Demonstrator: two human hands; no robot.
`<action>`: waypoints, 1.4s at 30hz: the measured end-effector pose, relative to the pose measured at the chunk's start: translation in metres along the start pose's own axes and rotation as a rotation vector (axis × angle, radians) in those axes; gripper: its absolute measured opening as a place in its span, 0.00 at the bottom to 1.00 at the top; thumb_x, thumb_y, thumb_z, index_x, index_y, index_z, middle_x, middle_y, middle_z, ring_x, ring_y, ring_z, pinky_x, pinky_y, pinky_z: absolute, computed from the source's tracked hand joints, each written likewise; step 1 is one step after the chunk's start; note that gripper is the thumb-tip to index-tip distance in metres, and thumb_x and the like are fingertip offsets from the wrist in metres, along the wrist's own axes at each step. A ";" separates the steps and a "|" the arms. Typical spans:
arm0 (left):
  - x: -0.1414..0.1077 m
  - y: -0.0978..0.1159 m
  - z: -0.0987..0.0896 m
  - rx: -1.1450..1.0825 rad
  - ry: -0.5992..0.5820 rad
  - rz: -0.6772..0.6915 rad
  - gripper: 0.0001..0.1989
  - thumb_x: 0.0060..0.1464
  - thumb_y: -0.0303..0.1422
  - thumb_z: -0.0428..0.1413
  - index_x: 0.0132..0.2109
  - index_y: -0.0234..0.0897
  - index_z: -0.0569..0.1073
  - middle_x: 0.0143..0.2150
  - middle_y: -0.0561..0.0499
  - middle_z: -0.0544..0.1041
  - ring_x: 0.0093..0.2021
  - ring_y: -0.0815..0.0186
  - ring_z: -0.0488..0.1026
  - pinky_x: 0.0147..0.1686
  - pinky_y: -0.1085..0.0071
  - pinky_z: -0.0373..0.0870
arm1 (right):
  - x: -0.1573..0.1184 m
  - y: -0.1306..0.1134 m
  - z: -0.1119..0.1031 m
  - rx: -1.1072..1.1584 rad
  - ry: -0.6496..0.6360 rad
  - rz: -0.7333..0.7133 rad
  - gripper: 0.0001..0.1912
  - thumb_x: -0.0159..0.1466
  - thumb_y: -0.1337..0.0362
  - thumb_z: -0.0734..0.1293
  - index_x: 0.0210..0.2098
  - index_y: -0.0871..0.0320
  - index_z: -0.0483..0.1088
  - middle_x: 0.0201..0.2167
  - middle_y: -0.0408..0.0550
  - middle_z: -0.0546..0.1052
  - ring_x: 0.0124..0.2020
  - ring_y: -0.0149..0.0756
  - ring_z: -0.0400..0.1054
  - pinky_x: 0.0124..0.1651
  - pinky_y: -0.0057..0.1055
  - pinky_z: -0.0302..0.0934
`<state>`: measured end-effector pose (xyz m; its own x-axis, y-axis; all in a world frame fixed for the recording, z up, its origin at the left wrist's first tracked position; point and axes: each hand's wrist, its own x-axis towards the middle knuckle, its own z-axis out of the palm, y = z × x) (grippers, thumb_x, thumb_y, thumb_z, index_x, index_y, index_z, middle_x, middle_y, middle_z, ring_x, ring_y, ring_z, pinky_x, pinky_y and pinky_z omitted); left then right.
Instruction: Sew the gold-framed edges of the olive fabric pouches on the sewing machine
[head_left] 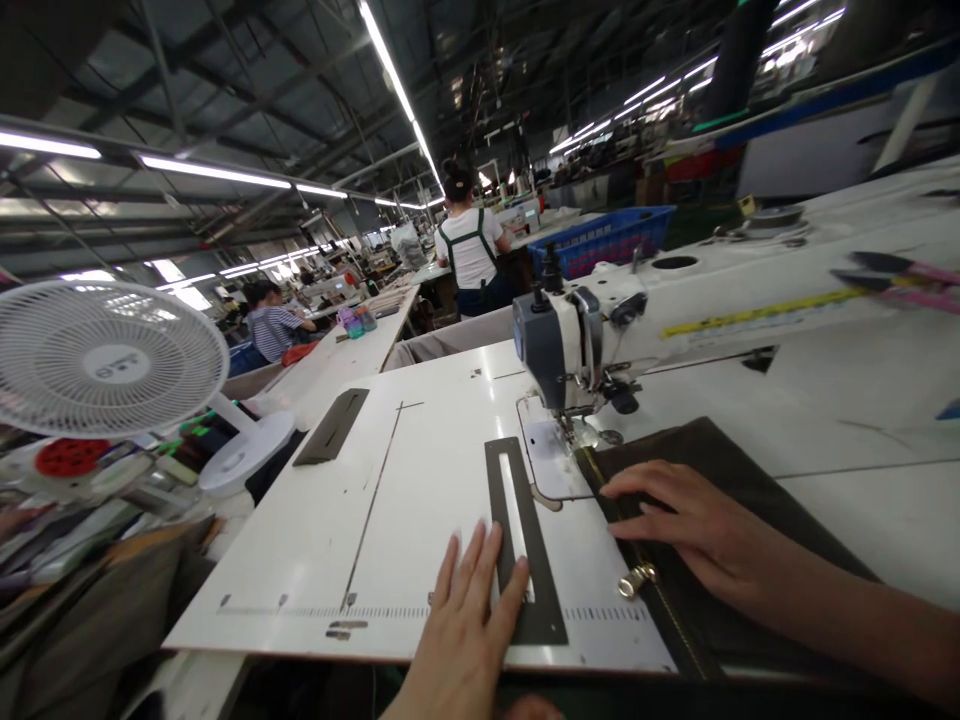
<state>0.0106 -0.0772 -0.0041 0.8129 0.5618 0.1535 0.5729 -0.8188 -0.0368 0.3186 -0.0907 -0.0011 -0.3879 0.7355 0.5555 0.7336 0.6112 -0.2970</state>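
Looking across this sewing hall [225, 110], what fills the view?

Rows of workstations under long strip lights [214, 172]; a person in a white shirt with green apron straps [471, 245] has their back turned beside a blue plastic crate [600, 240]; farther left, a person in a striped top [274, 330] sits at another bench.

And closer in?

A white sewing counter [300, 560] spreads across the front, carrying an industrial sewing machine [562, 345]; a white desk fan [105, 358] stands to its left; a yellow tape measure [761, 312] runs along the machine's arm, and a pink-handled tool [892, 280] lies past it.

Where's the piece of work?

A dark olive panel [720, 560] lies flat on the counter, just beside the machine's presser foot [581, 432]; a zipper [637, 545] runs along its edge, with a brass zip pull [637, 578] lying near the slotted plate.

And the hands?

The left hand [465, 640] lies on that dark slotted plate [525, 545], its fingers [480, 570] slightly apart and pressed against it, gripping nothing; the right hand [712, 530] rests on the panel, its fingers [645, 490] close together and laid on top, not clamped.
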 end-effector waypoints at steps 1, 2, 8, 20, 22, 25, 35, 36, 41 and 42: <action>0.001 0.000 0.001 -0.012 -0.013 0.009 0.52 0.47 0.55 0.59 0.69 0.37 0.42 0.69 0.33 0.44 0.67 0.40 0.44 0.61 0.39 0.47 | -0.001 -0.003 -0.002 0.042 -0.055 0.012 0.24 0.58 0.76 0.54 0.40 0.49 0.75 0.47 0.50 0.71 0.50 0.42 0.63 0.49 0.42 0.61; 0.001 -0.001 0.003 -0.027 -0.029 0.014 0.53 0.47 0.53 0.60 0.69 0.38 0.40 0.69 0.34 0.44 0.67 0.40 0.43 0.61 0.38 0.46 | -0.002 -0.005 -0.002 0.081 -0.115 0.028 0.23 0.58 0.76 0.54 0.39 0.49 0.75 0.45 0.50 0.71 0.48 0.41 0.64 0.47 0.41 0.62; 0.000 -0.005 0.005 -0.094 -0.053 0.006 0.53 0.46 0.46 0.62 0.69 0.40 0.39 0.69 0.36 0.42 0.67 0.39 0.42 0.59 0.34 0.44 | -0.006 -0.006 -0.001 0.260 -0.280 0.124 0.19 0.57 0.76 0.55 0.27 0.51 0.74 0.46 0.48 0.69 0.50 0.41 0.62 0.49 0.41 0.61; 0.000 -0.001 0.000 -0.134 -0.056 -0.026 0.47 0.49 0.43 0.61 0.68 0.41 0.44 0.70 0.38 0.42 0.68 0.43 0.41 0.62 0.37 0.43 | 0.008 -0.031 -0.028 0.141 -0.472 0.057 0.08 0.57 0.72 0.62 0.35 0.55 0.68 0.48 0.51 0.67 0.51 0.42 0.60 0.52 0.40 0.58; -0.001 -0.001 0.001 -0.139 -0.062 -0.040 0.47 0.48 0.43 0.62 0.68 0.41 0.44 0.70 0.39 0.42 0.68 0.44 0.41 0.62 0.37 0.43 | 0.010 -0.032 -0.028 0.087 -0.439 0.022 0.06 0.58 0.72 0.61 0.32 0.56 0.67 0.44 0.51 0.69 0.47 0.42 0.62 0.48 0.41 0.60; 0.000 0.001 -0.002 -0.163 -0.071 -0.065 0.47 0.47 0.41 0.63 0.68 0.42 0.46 0.70 0.38 0.43 0.68 0.44 0.41 0.62 0.37 0.44 | 0.011 -0.032 -0.025 0.025 -0.409 0.024 0.07 0.60 0.73 0.59 0.30 0.57 0.65 0.36 0.50 0.70 0.38 0.40 0.64 0.41 0.39 0.60; 0.004 0.009 -0.019 -0.216 -0.080 -0.100 0.47 0.47 0.37 0.65 0.67 0.37 0.46 0.68 0.35 0.49 0.68 0.45 0.45 0.62 0.38 0.46 | -0.008 -0.040 -0.033 0.056 -0.291 -0.007 0.15 0.63 0.72 0.55 0.38 0.56 0.72 0.32 0.50 0.74 0.32 0.35 0.70 0.32 0.29 0.66; 0.003 0.008 -0.018 -0.218 -0.055 -0.086 0.49 0.48 0.36 0.65 0.68 0.36 0.44 0.68 0.34 0.49 0.68 0.45 0.45 0.62 0.38 0.47 | -0.012 -0.042 -0.036 0.035 -0.281 -0.021 0.13 0.64 0.70 0.56 0.36 0.55 0.72 0.32 0.49 0.75 0.32 0.35 0.71 0.32 0.29 0.66; -0.003 0.006 -0.010 -0.238 0.069 0.016 0.45 0.49 0.27 0.61 0.68 0.36 0.44 0.65 0.35 0.57 0.67 0.47 0.49 0.62 0.40 0.48 | -0.024 -0.024 -0.038 -0.065 -0.116 0.042 0.14 0.66 0.63 0.59 0.46 0.54 0.72 0.42 0.47 0.78 0.42 0.38 0.73 0.42 0.31 0.69; -0.004 0.005 -0.010 -0.242 0.086 0.031 0.44 0.49 0.26 0.61 0.67 0.36 0.46 0.65 0.35 0.57 0.67 0.47 0.49 0.62 0.40 0.49 | -0.023 -0.016 -0.032 -0.097 -0.092 0.030 0.16 0.67 0.64 0.57 0.49 0.55 0.71 0.46 0.48 0.77 0.46 0.39 0.71 0.46 0.34 0.69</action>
<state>0.0098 -0.0848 0.0049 0.8116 0.5325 0.2402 0.4976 -0.8456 0.1932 0.3337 -0.1268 0.0163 -0.4114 0.7793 0.4727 0.7942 0.5609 -0.2335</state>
